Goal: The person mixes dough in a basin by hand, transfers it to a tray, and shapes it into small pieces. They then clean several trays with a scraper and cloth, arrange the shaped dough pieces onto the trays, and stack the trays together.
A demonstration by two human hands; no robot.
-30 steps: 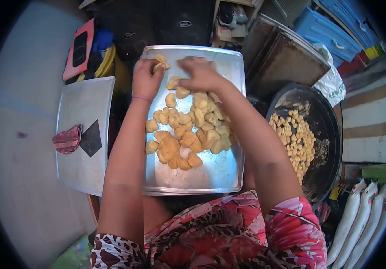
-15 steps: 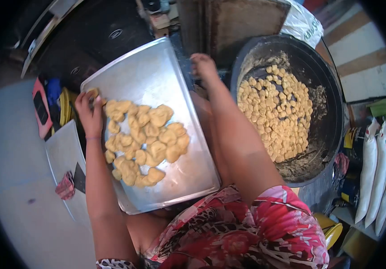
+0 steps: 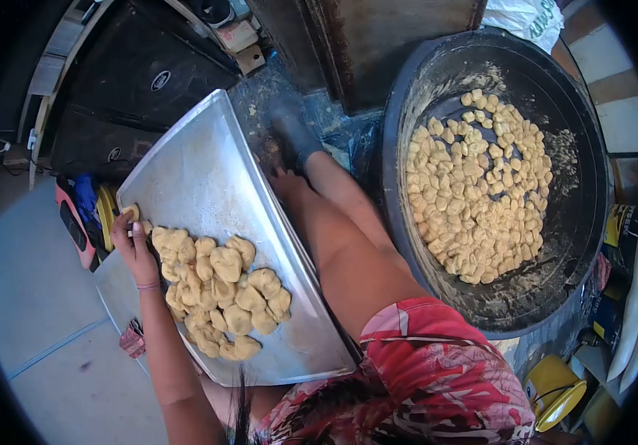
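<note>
A metal tray [image 3: 185,167] lies tilted over my lap, with several tan lumps of dough [image 3: 226,265] heaped on its lower half. At the tray's left edge, my left hand [image 3: 133,248] is closed, thumb and fingertips around a small dough piece [image 3: 132,212]. Beyond the tray's right edge, my right hand [image 3: 283,182] seems to hang low over the floor; its fingers are too dim and partly hidden to read. A wide black tub [image 3: 589,222] to the right holds many small, rounded dough pieces [image 3: 482,200].
Dark cabinets [image 3: 85,81] stand at the upper left, and a brown panel [image 3: 408,44] at the top. A white sack [image 3: 523,18] is behind the tub. Yellow containers [image 3: 552,389] and long white packs [image 3: 637,304] sit at the lower right. A pink item [image 3: 74,222] is left of the tray.
My view has shifted, so the tray appears lower and further left, and the tub further right. My right hand appears lower, nearer the tray's right edge. The left hand stays at the tray's left edge.
</note>
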